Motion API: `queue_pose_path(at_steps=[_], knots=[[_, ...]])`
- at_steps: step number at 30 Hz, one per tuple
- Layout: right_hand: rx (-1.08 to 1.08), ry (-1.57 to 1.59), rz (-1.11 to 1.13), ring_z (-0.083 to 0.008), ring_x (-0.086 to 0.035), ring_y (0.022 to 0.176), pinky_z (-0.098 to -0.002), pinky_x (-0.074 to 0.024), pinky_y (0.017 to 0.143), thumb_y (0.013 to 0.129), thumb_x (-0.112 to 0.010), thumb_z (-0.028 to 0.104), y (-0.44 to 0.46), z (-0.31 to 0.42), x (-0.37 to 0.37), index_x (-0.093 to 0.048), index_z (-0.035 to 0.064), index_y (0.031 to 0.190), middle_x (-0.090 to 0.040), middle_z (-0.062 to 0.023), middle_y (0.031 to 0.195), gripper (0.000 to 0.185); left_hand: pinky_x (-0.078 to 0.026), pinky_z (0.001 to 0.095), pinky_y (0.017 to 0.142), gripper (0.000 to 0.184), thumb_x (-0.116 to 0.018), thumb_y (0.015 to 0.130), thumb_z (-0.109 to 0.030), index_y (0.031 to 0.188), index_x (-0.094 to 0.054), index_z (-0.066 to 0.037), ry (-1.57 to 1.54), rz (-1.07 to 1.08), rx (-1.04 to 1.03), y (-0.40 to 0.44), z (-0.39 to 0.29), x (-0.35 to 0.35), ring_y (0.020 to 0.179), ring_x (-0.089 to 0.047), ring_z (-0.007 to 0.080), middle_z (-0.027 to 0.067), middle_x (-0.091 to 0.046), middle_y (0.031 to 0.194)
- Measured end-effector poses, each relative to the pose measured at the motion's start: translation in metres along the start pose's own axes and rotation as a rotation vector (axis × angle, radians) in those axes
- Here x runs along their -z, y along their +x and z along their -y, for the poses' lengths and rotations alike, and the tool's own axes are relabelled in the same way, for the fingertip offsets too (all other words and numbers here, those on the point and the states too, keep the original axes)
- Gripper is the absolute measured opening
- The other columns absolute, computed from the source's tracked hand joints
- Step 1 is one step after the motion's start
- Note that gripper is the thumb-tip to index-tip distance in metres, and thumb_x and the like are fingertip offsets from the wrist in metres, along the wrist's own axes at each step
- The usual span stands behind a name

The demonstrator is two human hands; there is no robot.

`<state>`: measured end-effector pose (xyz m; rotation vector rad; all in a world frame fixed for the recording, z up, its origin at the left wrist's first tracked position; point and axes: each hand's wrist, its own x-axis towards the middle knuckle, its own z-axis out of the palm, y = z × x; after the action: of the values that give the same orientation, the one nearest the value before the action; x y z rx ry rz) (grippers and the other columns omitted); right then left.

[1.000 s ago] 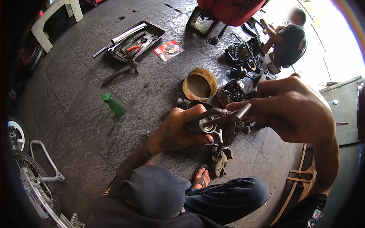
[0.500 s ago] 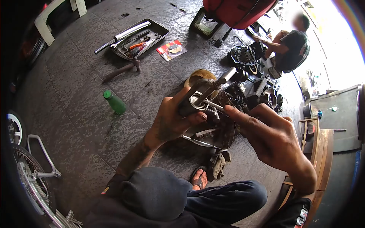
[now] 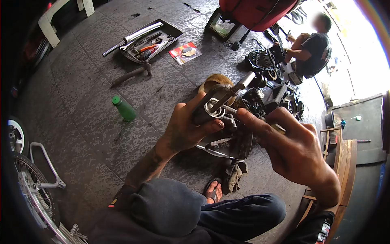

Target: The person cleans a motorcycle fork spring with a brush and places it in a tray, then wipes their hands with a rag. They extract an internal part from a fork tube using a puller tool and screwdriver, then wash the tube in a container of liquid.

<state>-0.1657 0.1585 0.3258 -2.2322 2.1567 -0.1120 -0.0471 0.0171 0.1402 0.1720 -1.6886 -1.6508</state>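
My left hand (image 3: 178,128) is wrapped around a metal part with a round open end (image 3: 214,110); coil-like rings show inside the opening. A bar with a shiny cylindrical end (image 3: 245,81) sticks up beside that opening. My right hand (image 3: 294,146) is closed on a slim metal rod tool (image 3: 230,110), index finger stretched along it. The tool's tip lies at the opening's rim; whether it touches the rings I cannot tell. A pale end (image 3: 279,129) shows between my right fingers. Below both hands, a larger dark metal piece (image 3: 233,144) is partly hidden.
A tray of tools (image 3: 175,33), a hammer (image 3: 132,75), a packaged part (image 3: 185,53) and a green bottle (image 3: 124,109) are on the floor. Engine parts (image 3: 260,59) lie near a seated person (image 3: 315,53). A wooden bench (image 3: 345,171) stands right, a wheel (image 3: 40,195) left.
The rod tool's tip has shifted slightly at the round opening, and its pale end now shows between my right fingers. My left hand keeps its hold. The seated person's arm has moved.
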Motion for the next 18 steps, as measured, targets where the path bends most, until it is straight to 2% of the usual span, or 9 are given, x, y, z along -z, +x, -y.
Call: queue_pose_path(at_steps=[3, 12, 15, 18], knots=[[0.03, -0.085, 0.038, -0.0175, -0.056, 0.05, -0.0342, -0.0476, 0.044, 0.073, -0.062, -0.006, 0.003, 0.003, 0.006, -0.059, 0.0204, 0.13, -0.051, -0.0062, 0.078, 0.063, -0.054, 0.0311, 0.064, 0.057, -0.076, 0.08, -0.034, 0.121, -0.052, -0.002, 0.068, 0.054, -0.041, -0.002, 0.001, 0.002, 0.078, -0.071, 0.0191, 0.0102, -0.07, 0.085], [0.116, -0.143, 0.028, -0.0125, -0.057, 0.052, -0.0319, -0.0475, 0.041, 0.07, -0.062, -0.009, 0.015, 0.005, 0.008, -0.062, 0.0159, 0.126, -0.051, -0.007, 0.075, 0.061, -0.054, 0.0302, 0.063, 0.068, -0.079, 0.076, -0.041, 0.125, -0.051, -0.003, 0.029, -0.009, -0.037, -0.003, -0.003, 0.008, 0.076, -0.071, 0.0199, 0.0101, -0.07, 0.085], [0.193, 0.021, 0.17, -0.0159, -0.058, 0.052, -0.0318, -0.0467, 0.045, 0.073, -0.064, -0.006, 0.034, -0.007, 0.039, -0.067, 0.012, 0.118, -0.054, -0.0076, 0.07, 0.049, -0.053, 0.0296, 0.061, 0.064, -0.08, 0.075, -0.038, 0.121, -0.053, -0.003, 0.055, 0.091, -0.015, -0.007, -0.002, 0.008, 0.073, -0.071, 0.0195, 0.0091, -0.07, 0.082], [0.237, 0.055, 0.288, -0.018, -0.06, 0.053, -0.0318, -0.0471, 0.047, 0.074, -0.065, -0.005, 0.042, -0.017, 0.05, -0.069, 0.0092, 0.114, -0.056, -0.0083, 0.068, 0.042, -0.053, 0.0302, 0.06, 0.054, -0.083, 0.072, -0.032, 0.108, -0.055, -0.003, 0.07, 0.22, -0.118, -0.007, -0.002, 0.007, 0.072, -0.071, 0.0191, 0.0097, -0.07, 0.082]])
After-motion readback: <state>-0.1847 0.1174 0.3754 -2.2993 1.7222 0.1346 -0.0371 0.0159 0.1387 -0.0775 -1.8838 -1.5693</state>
